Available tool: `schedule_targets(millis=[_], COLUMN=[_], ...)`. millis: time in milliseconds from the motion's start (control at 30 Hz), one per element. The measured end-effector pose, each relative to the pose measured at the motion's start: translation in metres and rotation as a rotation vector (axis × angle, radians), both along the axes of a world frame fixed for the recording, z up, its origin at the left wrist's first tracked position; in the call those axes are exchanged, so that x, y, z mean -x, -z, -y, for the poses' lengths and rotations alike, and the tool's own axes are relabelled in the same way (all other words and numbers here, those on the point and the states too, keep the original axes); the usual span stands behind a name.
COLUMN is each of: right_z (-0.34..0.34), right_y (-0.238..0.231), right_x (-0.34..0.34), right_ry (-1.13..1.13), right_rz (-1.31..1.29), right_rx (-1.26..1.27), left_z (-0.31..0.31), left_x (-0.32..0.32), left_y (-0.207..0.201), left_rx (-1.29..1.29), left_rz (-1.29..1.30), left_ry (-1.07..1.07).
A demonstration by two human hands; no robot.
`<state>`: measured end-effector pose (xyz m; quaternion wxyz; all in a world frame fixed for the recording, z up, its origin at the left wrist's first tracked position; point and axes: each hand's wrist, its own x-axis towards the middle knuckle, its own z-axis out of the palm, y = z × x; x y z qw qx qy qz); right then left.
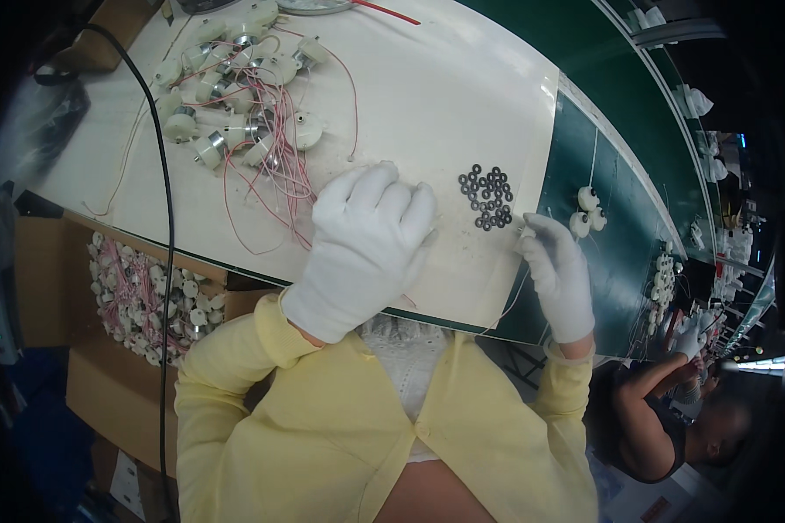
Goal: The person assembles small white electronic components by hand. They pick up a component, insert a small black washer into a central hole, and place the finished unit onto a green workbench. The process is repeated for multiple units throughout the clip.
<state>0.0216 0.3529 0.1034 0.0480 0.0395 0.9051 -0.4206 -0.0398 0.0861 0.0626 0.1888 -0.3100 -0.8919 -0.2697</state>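
Observation:
My left hand [366, 240], in a white glove, is closed with its fingers curled over the white tabletop. Whatever it holds is hidden under the glove. My right hand [563, 275], gloved too, pinches at the table's right side, thumb and fingers close together. A thin pale wire [516, 301] hangs from its fingertips toward the table's front edge; a small whitish end shows there. Black rings [487, 196] lie grouped between the hands, nearer the right one. Beyond my left hand is a pile of small white-and-silver motors [235, 87] with tangled pink wires [279, 131].
An open cardboard box [122, 383] full of similar parts stands at lower left. A black cable [167, 218] hangs across the left side. Several white round parts [588, 213] rest on the green surface [619, 279] at right. Another person [650, 414] works at far right.

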Motion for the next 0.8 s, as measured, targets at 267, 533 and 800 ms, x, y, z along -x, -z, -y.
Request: schedule_targets(millis=[267, 533, 800], right_z=[-0.002, 0.006, 0.013], right_y=[0.008, 0.007, 0.006], right_x=[0.001, 0.008, 0.019], right_ry=[0.024, 0.051, -0.09], right_rz=[-0.004, -0.047, -0.256], right_rx=[-0.03, -0.096, -0.411], left_z=[0.006, 0.007, 0.007], left_x=[0.003, 0.003, 0.004], left_y=[-0.007, -0.005, -0.007], left_rx=[-0.03, -0.039, -0.039], left_rz=[0.061, 0.097, 0.101], left_ry=[0.025, 0.012, 0.01])
